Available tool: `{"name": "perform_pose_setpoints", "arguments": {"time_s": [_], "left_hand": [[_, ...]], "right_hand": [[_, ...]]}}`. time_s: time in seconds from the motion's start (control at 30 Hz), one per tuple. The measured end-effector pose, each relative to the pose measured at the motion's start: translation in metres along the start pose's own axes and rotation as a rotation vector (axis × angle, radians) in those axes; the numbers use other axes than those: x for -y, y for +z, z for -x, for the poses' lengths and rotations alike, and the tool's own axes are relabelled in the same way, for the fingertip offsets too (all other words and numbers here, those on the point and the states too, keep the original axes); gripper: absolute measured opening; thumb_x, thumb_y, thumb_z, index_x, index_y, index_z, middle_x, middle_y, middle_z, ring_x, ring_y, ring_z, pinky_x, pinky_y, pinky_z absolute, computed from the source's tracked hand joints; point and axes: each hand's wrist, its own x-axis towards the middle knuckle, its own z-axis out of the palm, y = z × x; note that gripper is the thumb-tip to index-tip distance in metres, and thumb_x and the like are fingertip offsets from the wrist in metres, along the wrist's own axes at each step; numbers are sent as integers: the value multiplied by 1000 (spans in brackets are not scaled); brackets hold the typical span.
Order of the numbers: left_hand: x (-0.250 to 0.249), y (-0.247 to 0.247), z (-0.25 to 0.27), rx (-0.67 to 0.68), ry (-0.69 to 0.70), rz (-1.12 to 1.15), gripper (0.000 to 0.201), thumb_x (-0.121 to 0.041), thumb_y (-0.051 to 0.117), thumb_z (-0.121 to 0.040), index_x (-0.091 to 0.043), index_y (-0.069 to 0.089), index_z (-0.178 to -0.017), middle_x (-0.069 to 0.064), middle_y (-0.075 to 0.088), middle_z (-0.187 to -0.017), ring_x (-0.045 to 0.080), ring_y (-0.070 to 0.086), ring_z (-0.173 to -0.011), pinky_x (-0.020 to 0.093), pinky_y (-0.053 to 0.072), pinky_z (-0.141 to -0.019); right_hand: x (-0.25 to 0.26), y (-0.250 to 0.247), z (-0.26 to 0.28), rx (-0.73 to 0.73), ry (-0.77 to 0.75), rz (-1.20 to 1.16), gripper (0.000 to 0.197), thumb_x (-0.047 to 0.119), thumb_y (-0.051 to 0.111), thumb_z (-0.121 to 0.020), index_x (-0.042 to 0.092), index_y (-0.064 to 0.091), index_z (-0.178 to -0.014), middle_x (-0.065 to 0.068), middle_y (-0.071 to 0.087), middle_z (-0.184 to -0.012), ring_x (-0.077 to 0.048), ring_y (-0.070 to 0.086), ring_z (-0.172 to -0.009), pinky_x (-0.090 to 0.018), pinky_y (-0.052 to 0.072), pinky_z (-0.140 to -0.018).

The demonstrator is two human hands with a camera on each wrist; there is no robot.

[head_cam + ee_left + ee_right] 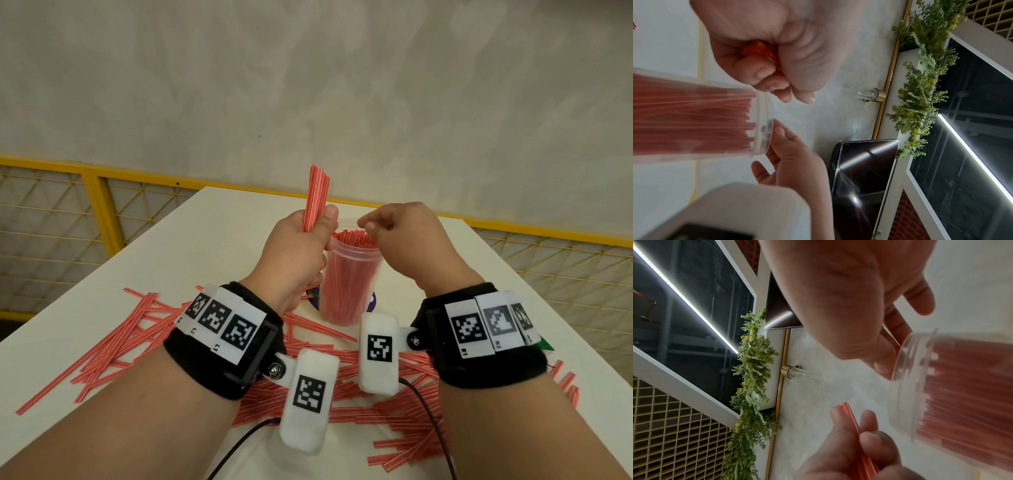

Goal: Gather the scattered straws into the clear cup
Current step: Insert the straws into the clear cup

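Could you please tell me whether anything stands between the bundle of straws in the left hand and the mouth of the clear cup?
Partly: the right hand hovers over the far right rim of the clear plastic cup, already packed with straws. The left hand holds the red-and-white striped straw bundle upright beside it.

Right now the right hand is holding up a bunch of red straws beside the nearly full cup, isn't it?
Not quite: the left hand holds up the bunch of red straws beside the nearly full cup. The right hand holds none, as the head view shows.
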Motion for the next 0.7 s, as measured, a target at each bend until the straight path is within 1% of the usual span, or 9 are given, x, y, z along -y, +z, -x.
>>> {"name": "perform_pose_setpoints", "arguments": {"time_s": [0.1,0.2,0.23,0.3,0.37,0.43,0.53,0.6,0.7], "left_hand": [[-2,0,1,0,-17,13,34,-44,51,-97,-11,57,-104,-11,53,-53,7,33,-39,18,28,-35],[-4,0,2,18,-39,28,29,-40,50,-99,-13,54,-109,-7,57,-59,7,35,-40,19,29,-36],[-5,0,2,29,-42,32,29,-39,50,-99,-13,55,-110,-6,57,-62,7,36,-40,19,29,-36],[-6,1,4,57,-43,37,30,-38,50,-99,-11,56,-111,-5,57,-65,8,40,-40,19,30,-36],[-6,1,5,80,-38,37,30,-38,51,-99,-10,57,-109,-4,58,-66,9,42,-41,19,31,-36],[-7,2,6,102,-29,33,28,-37,52,-99,-12,60,-106,-4,59,-67,9,44,-41,19,32,-37],[-7,2,7,147,-8,25,25,-37,52,-99,-15,61,-103,-5,60,-65,10,47,-42,21,36,-37],[-6,2,8,173,5,7,24,-37,52,-98,-15,61,-102,-6,62,-64,10,50,-42,21,38,-37],[-6,2,8,190,22,-22,23,-37,53,-98,-16,61,-102,-7,65,-65,10,53,-42,21,40,-37]], "right_hand": [[3,-2,0,-17,10,-1,22,13,53,-94,19,74,-98,6,66,-88,-13,62,-81,-23,44,-69],[5,-4,0,-52,-15,-36,22,13,53,-94,20,73,-97,17,58,-72,0,52,-63,-19,38,-59],[6,-4,1,-63,-23,-50,21,14,53,-94,20,73,-97,18,56,-70,2,51,-60,-16,37,-57],[8,-4,2,-84,-41,-100,20,14,54,-94,21,73,-98,16,60,-74,2,54,-65,-16,39,-60],[12,-4,2,-109,-46,-162,20,14,55,-94,22,72,-99,10,67,-85,-2,60,-78,-18,44,-68],[14,-4,2,-138,-38,-229,18,16,56,-94,24,71,-100,8,70,-88,-3,63,-84,-17,46,-72],[16,-4,3,-169,-20,-348,13,21,58,-94,27,68,-101,10,71,-82,3,63,-74,-21,49,-74],[17,-4,4,-174,2,-423,11,26,61,-93,29,65,-103,8,73,-79,2,65,-70,-24,51,-70],[20,-4,5,-158,23,-499,21,31,67,-89,27,62,-109,4,73,-76,-2,67,-67,-26,50,-65]]}}
